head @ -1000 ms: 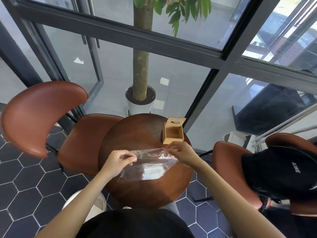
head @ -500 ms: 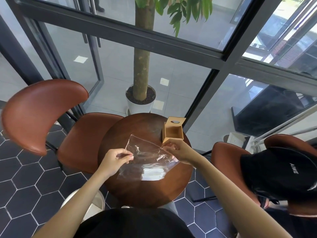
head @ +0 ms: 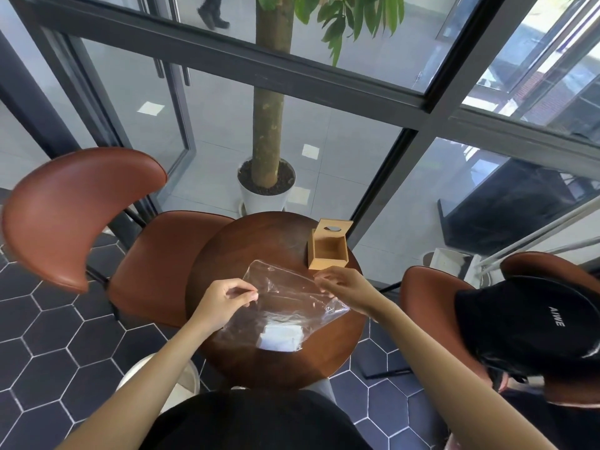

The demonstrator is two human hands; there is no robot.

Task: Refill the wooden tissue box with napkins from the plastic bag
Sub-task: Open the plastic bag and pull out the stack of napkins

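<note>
A clear plastic bag (head: 285, 300) hangs over the round dark wooden table (head: 233, 254), with a white stack of napkins (head: 281, 337) lying in its lower end. My left hand (head: 224, 298) pinches the bag's left edge and my right hand (head: 341, 285) pinches its right edge near the mouth. One flap of the bag's mouth stands up between my hands. The wooden tissue box (head: 328, 250) sits at the table's far right edge, just beyond my right hand. Its lid with an oval slot leans open at the back, and the inside looks empty.
A brown leather chair (head: 84, 209) stands left of the table and another (head: 428, 297) at the right, with a black cap (head: 526, 323) on it. Beyond the table are dark window frames and a potted tree (head: 266, 186). The floor has dark hexagonal tiles.
Both hands kept their hold on the bag. The bag's mouth was a flat strip between them, and now one flap stands up and away from me, so the mouth gapes wider.
</note>
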